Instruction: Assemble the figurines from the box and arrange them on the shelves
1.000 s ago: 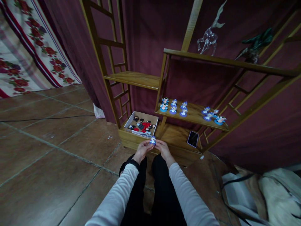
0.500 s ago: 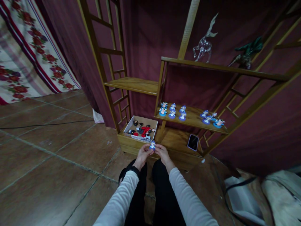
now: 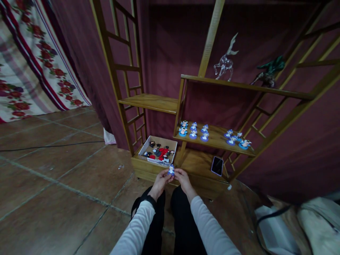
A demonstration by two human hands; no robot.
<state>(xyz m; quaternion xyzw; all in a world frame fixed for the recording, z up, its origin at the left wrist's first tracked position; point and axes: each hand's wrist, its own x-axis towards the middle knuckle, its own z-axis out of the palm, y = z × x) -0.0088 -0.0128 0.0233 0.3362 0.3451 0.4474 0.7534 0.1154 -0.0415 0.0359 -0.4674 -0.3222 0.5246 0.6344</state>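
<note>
Here the person's left hand point(image 3: 159, 182) and right hand point(image 3: 184, 180) come close together, and their fingers pinch between them one small purple-and-white figurine point(image 3: 171, 170), upright, just before the open box point(image 3: 152, 160). In this box lie red and black toys point(image 3: 162, 153), perhaps also figures, but the light is poor for me. On the shelf point(image 3: 216, 137) to the right, similar figurines point(image 3: 204, 136) stand in two groups.

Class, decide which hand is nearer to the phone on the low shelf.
Right. The right hand is at the held figurine, left of the phone; the left hand is farther left, on the figurine's other side.
</note>
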